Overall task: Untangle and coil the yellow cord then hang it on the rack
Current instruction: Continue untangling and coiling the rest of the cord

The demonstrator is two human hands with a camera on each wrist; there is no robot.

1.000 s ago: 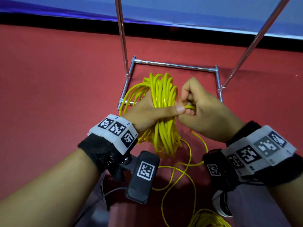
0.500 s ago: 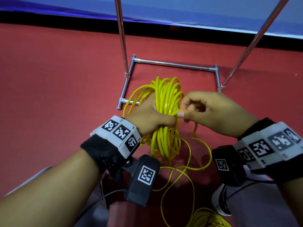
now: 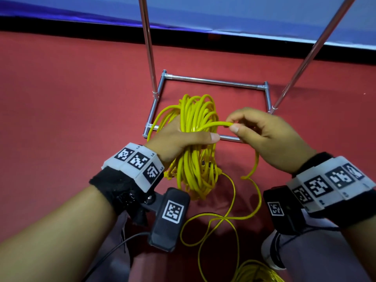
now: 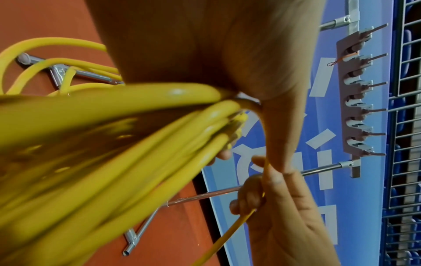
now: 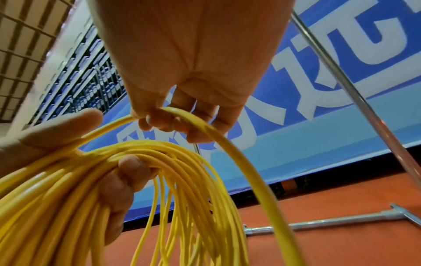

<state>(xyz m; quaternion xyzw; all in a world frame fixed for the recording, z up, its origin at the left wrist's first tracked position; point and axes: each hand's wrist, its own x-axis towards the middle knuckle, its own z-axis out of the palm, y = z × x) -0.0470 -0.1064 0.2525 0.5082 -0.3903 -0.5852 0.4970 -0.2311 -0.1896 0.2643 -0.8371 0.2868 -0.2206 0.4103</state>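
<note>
Your left hand (image 3: 179, 139) clenches the coiled yellow plastic cord (image 3: 196, 159); your right hand (image 3: 268, 135) pinches one strand just beyond your left thumb.

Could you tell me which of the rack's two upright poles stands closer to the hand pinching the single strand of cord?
The right pole: its foot meets the base beside the right hand; the left pole stands beyond the coil.

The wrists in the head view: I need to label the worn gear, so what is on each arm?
Both forearms are bare, with no sleeves. Each wrist wears a black fabric strap under a white band of square black-and-white coded markers; the right wrist's band matches. Below each wrist hangs a black camera block bearing one white marker, left and right. A thin dark cable trails from the left block.
</note>
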